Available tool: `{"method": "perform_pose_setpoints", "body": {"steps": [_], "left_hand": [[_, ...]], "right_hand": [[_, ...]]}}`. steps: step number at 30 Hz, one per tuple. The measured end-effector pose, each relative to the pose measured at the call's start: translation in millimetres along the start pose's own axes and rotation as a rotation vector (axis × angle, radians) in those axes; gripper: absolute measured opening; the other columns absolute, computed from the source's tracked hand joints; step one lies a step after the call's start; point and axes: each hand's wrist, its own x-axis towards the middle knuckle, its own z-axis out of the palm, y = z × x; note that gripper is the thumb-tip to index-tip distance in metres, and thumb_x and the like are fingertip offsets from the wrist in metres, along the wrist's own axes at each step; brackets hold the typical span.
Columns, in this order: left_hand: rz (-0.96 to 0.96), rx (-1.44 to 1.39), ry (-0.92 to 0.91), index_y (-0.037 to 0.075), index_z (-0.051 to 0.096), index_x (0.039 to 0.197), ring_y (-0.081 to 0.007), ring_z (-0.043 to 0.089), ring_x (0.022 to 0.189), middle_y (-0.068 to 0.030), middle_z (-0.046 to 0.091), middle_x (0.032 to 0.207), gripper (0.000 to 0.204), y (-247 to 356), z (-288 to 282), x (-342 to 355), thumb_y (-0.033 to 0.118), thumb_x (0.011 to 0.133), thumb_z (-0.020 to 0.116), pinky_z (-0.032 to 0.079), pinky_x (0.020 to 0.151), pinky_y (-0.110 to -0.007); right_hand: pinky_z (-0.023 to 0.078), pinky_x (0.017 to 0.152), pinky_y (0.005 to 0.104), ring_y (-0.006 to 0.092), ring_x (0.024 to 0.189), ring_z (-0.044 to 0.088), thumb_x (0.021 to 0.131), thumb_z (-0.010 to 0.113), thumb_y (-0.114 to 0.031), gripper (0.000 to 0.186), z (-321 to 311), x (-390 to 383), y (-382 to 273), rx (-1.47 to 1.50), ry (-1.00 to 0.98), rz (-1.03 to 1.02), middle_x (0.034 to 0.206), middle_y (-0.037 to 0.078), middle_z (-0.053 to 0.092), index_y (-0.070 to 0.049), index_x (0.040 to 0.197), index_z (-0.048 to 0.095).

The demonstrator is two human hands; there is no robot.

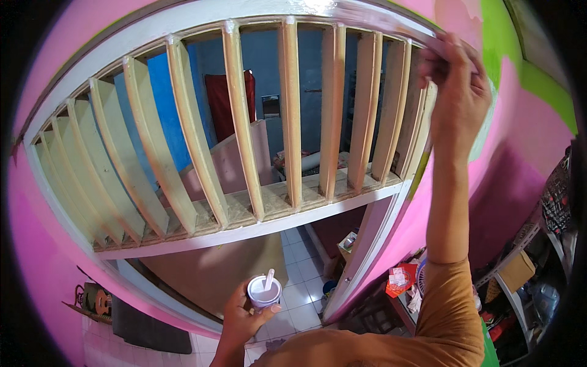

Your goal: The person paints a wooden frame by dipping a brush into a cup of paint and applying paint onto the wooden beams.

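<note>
My left hand [240, 315] is wrapped round a small white cup [265, 301] held low, in front of the doorway. A short pale stick [269, 279] stands in the cup and leans on its rim. My right arm is raised, and its hand [458, 82] grips a paintbrush [435, 44] at the upper right corner of the frame. Motion blurs the brush's far end, which lies along the white top rail [257, 13]. That rail looks glossy near the brush. Below it stand several cream wooden slats [239, 116], with white smears at their upper ends.
A white lower rail [257, 229] runs under the slats, above a doorway with a tiled floor [299, 293]. Pink wall [489, 202] with green patches borders the frame. At the right are a loaded shelf [510, 287] and a red package [400, 278]; a guitar [103, 301] stands at lower left.
</note>
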Motion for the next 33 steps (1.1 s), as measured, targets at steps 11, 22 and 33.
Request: {"method": "perform_pose_setpoints", "body": {"steps": [11, 22, 33], "left_hand": [[-0.05, -0.115, 0.077, -0.002, 0.051, 0.137, -0.0206, 0.063, 0.114, -0.0118, 0.063, 0.124, 0.075, -1.0, 7.6, -8.7, 0.006, 0.074, 0.09, 0.051, 0.099, -0.036], [-0.055, -0.131, 0.017, -0.002, 0.049, 0.138, -0.0213, 0.063, 0.114, -0.0124, 0.063, 0.124, 0.077, 0.8, 7.9, 3.1, 0.003, 0.072, 0.089, 0.051, 0.099, -0.037], [-0.015, -0.114, -0.065, -0.005, 0.049, 0.136, -0.0218, 0.064, 0.112, -0.0131, 0.063, 0.123, 0.076, 1.6, 25.3, 18.5, 0.004, 0.072, 0.089, 0.052, 0.099, -0.036]], "right_hand": [[0.048, 0.051, 0.0204, 0.0078, 0.061, 0.061, 0.105, 0.059, -0.019, 0.023, 87.7, -11.8, 3.9, 0.185, -0.216, 0.088, 0.073, 0.004, 0.066, 0.0, 0.095, 0.067], [0.054, 0.057, 0.0274, 0.0138, 0.067, 0.065, 0.1, 0.067, -0.02, 0.027, -105.8, 58.7, 50.3, -0.243, 0.156, -0.05, 0.081, 0.011, 0.071, 0.006, 0.103, 0.069], [0.051, 0.052, 0.0259, 0.0119, 0.062, 0.063, 0.103, 0.062, -0.021, 0.024, -55.3, 44.5, 30.6, 0.029, -0.064, 0.103, 0.076, 0.007, 0.067, 0.001, 0.093, 0.067]]}}
